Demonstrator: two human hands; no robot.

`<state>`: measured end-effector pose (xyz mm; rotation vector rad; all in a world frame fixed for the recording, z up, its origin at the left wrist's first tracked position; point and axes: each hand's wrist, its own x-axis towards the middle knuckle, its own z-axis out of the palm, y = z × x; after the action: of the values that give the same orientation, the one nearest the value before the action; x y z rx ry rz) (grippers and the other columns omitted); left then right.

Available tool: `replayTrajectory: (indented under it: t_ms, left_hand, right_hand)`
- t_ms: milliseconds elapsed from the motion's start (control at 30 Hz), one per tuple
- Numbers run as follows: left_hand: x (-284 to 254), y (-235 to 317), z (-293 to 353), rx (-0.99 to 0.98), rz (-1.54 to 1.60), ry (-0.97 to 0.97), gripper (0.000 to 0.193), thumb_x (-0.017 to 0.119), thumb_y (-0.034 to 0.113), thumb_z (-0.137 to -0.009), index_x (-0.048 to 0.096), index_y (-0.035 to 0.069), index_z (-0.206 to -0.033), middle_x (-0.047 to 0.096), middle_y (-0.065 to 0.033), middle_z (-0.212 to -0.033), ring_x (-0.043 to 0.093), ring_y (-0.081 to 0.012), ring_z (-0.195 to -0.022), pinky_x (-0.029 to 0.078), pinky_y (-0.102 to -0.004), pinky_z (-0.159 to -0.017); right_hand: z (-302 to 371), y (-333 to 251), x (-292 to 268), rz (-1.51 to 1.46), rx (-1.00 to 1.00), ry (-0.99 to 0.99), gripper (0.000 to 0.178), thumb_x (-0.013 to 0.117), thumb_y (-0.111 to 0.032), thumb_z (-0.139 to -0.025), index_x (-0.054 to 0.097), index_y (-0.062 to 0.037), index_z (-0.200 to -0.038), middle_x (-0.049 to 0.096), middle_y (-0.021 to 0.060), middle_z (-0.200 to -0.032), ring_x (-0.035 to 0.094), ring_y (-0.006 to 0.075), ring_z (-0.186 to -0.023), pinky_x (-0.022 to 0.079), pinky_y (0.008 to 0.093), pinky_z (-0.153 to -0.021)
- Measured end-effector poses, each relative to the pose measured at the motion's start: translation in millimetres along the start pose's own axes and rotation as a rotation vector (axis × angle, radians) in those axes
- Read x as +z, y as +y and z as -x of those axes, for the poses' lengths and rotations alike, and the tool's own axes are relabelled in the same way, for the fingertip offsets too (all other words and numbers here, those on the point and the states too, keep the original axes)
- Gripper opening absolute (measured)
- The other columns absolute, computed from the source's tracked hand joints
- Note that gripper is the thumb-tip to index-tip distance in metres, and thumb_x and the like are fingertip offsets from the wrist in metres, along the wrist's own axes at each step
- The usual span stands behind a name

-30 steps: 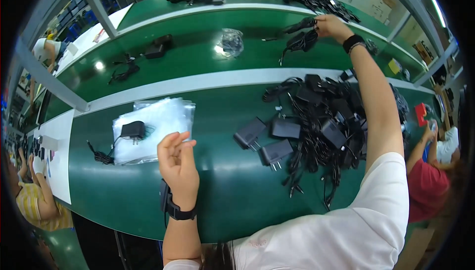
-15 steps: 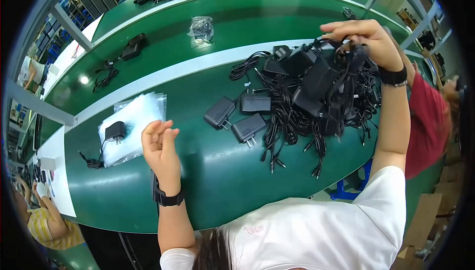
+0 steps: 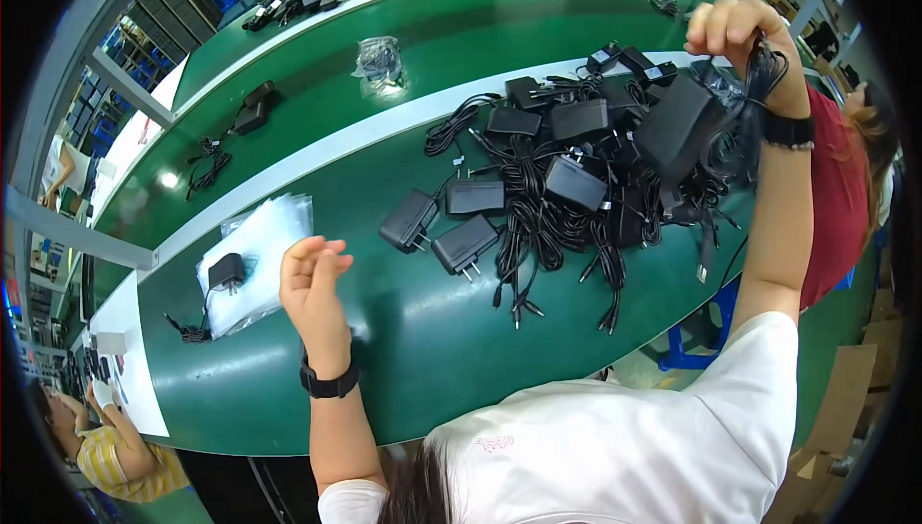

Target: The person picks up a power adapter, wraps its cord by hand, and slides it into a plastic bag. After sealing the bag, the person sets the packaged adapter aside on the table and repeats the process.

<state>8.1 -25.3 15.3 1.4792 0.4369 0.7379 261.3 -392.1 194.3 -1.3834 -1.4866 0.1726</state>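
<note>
My right hand is raised at the far right, its fingers closed on the bundled cable of a black power adapter. The adapter's body hangs tilted below the hand, over a heap of black power adapters with coiled cables. My left hand hovers above the green table, half curled with nothing in it. Beside it lies a stack of clear plastic bags, with one black plug adapter on top. Several loose adapters lie between the left hand and the heap, prongs showing.
A pale raised ledge separates the table from a green strip behind it. On that strip lie a bagged item and a black adapter with cable. A person in red is close at the right; another in yellow stripes sits at left.
My right hand has risen and moved right, lifting the adapter by its cable off the heap. More of the heap shows. My left hand has barely moved; the whole view has shifted slightly.
</note>
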Motion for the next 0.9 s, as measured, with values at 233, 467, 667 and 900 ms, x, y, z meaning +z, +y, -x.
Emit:
replayTrajectory:
  t_ms: [233, 467, 667, 900]
  left_hand:
    - [51.3, 21.1, 39.1, -0.398, 0.438, -0.928, 0.043, 0.049, 0.029, -0.091, 0.046, -0.002, -0.122, 0.06, -0.0151, -0.103, 0.06, -0.0203, -0.089, 0.048, -0.0296, -0.078]
    - [39.4, 53.5, 23.6, -0.214, 0.961, -0.555, 0.075, 0.053, 0.068, -0.071, 0.047, 0.01, -0.116, 0.048, -0.0099, -0.123, 0.048, -0.0235, -0.11, 0.039, -0.0405, -0.091]
    - [-11.0, 58.7, -13.9, -0.148, 1.136, -0.363, 0.04, 0.056, 0.002, -0.066, 0.047, 0.002, -0.104, 0.053, -0.012, -0.092, 0.052, -0.0253, -0.089, 0.04, -0.039, -0.088]
    - [-66.6, 67.4, -46.1, 0.091, 1.073, 0.067, 0.03, 0.053, -0.006, -0.074, 0.051, -0.001, -0.103, 0.055, -0.0129, -0.096, 0.054, -0.0262, -0.089, 0.04, -0.0416, -0.09]
  right_hand:
    - [-75.0, 18.9, 151.6, -0.386, -0.11, 0.174, 0.03, 0.056, -0.027, -0.086, 0.06, -0.0002, -0.097, 0.062, 0.0219, -0.099, 0.055, 0.0326, -0.105, 0.041, 0.0421, -0.092]
    - [-71.1, 41.4, 249.4, -0.322, -0.077, -0.153, 0.02, 0.063, -0.013, -0.079, 0.068, -0.0084, -0.098, 0.034, 0.0166, -0.138, 0.021, 0.0305, -0.133, 0.03, 0.0432, -0.1]
    - [-84.2, 48.7, 285.8, -0.811, 0.294, -0.054, 0.064, 0.054, -0.03, -0.087, 0.022, -0.0126, -0.14, 0.023, 0.0172, -0.143, 0.035, 0.0329, -0.126, 0.037, 0.0451, -0.095]
    - [-90.9, 67.1, 310.3, -1.723, 0.535, -0.152, 0.059, 0.041, -0.03, -0.092, 0.014, -0.0093, -0.14, 0.057, 0.0196, -0.094, 0.06, 0.0283, -0.07, 0.05, 0.0461, -0.072]
